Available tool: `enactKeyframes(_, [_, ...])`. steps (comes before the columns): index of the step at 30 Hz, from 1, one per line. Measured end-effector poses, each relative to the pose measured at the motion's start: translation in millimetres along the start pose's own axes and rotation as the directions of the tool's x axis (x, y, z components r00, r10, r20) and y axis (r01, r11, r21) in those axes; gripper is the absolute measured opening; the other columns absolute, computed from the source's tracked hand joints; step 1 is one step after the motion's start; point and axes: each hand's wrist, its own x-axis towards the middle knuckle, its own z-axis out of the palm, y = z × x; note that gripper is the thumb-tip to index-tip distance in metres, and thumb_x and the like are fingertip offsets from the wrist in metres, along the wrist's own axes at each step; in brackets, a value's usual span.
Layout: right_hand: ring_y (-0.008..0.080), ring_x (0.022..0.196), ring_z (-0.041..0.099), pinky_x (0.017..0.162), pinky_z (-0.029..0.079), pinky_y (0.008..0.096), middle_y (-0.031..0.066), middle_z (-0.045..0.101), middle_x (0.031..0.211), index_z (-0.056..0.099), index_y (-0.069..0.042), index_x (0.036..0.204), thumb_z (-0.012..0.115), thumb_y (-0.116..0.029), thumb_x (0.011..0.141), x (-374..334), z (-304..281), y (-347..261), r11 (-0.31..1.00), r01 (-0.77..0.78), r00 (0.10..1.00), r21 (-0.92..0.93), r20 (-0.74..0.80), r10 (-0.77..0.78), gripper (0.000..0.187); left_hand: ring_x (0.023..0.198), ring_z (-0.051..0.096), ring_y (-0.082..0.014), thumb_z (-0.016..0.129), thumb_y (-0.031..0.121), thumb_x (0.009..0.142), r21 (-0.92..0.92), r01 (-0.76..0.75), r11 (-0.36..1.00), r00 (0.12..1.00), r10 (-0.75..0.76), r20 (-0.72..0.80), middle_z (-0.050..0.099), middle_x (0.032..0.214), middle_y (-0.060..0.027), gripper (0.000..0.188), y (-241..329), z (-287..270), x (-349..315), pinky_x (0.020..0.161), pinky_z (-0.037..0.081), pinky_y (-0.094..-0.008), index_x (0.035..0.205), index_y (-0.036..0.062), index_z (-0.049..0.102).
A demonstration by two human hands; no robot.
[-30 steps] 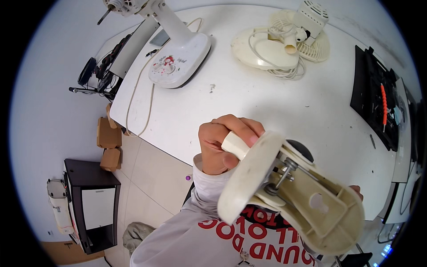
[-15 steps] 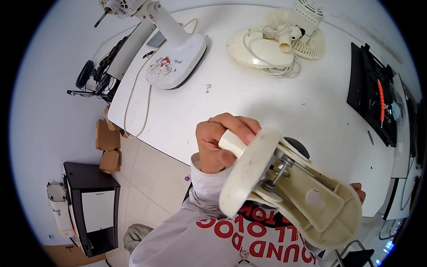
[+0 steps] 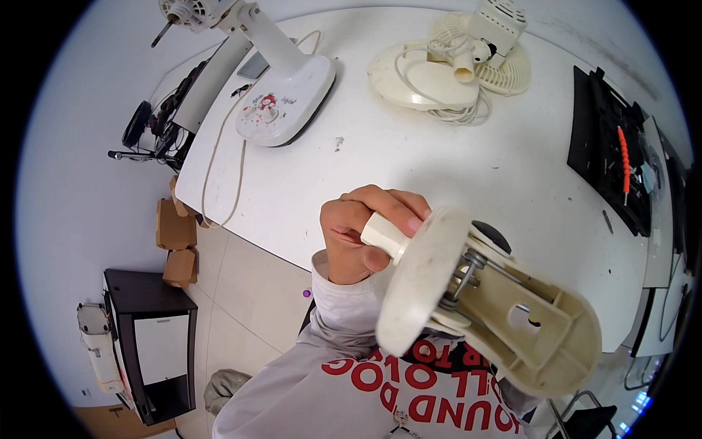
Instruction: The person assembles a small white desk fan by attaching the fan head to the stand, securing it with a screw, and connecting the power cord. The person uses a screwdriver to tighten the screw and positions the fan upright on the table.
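My left hand (image 3: 363, 233) grips the short white neck of a cream fan base (image 3: 482, 311) held up close to the camera. The base is turned so its hollow underside, with a metal weight and screws, faces right. My right hand is hidden behind the base; I cannot tell how it holds it. A dark round object (image 3: 491, 233) lies on the table just beyond the base.
On the white table (image 3: 380, 161) stand a white fan stand with a control panel (image 3: 281, 95) at the back left and a dismantled cream fan with coiled cord (image 3: 453, 62) at the back. A black tool tray (image 3: 610, 157) lies right. Cardboard boxes (image 3: 174, 238) and a dark cabinet (image 3: 150, 344) sit on the floor left.
The fan base stays in my left hand, nearly unmoved. The view has shifted slightly, so the table items sit a little lower in the picture.
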Motion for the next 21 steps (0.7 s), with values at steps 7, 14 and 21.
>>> enactKeyframes(7, [0.0112,0.066,0.045,0.059,0.039,0.0209,0.0122,0.048,0.089,0.046,-0.006,0.098,0.063,-0.022,0.076,9.1,18.0,-8.2,0.984,0.175,0.984,-0.037,0.051,-0.173,0.032,0.078,0.062,-0.0342,0.07,0.033,0.075,-0.015,-0.004,1.0,0.999,0.004,0.049,0.063,0.089,-0.0159,0.04,-9.9,-9.4,0.2,0.062,0.052,-0.0408,0.067,-0.003,0.054])
enactKeyframes(14, [0.0107,0.061,0.045,0.053,0.04,0.0194,0.0147,0.046,0.093,0.049,-0.004,0.099,0.071,-0.033,0.074,-7.2,1.3,8.7,0.98,0.139,0.99,0.143,-0.041,-0.134,0.044,0.078,0.063,-0.0349,0.071,0.031,0.076,-0.037,0.006,0.999,0.997,-0.004,0.075,0.063,0.089,-0.0172,0.038,-10.2,-3.9,6.7,0.062,0.053,-0.0407,0.067,-0.0015,0.053])
enactKeyframes(21, [0.0103,0.061,0.045,0.05,0.037,0.0194,0.0142,0.047,0.093,0.049,-0.001,0.099,0.065,-0.041,0.081,-2.0,-2.5,6.6,0.985,-0.062,0.997,0.161,0.05,0.054,0.047,0.078,0.063,-0.0351,0.071,0.031,0.075,0.009,0.061,0.998,0.998,-0.061,-0.008,0.064,0.088,-0.0179,0.037,7.8,14.6,14.2,0.061,0.053,-0.0398,0.068,-0.0007,0.053])
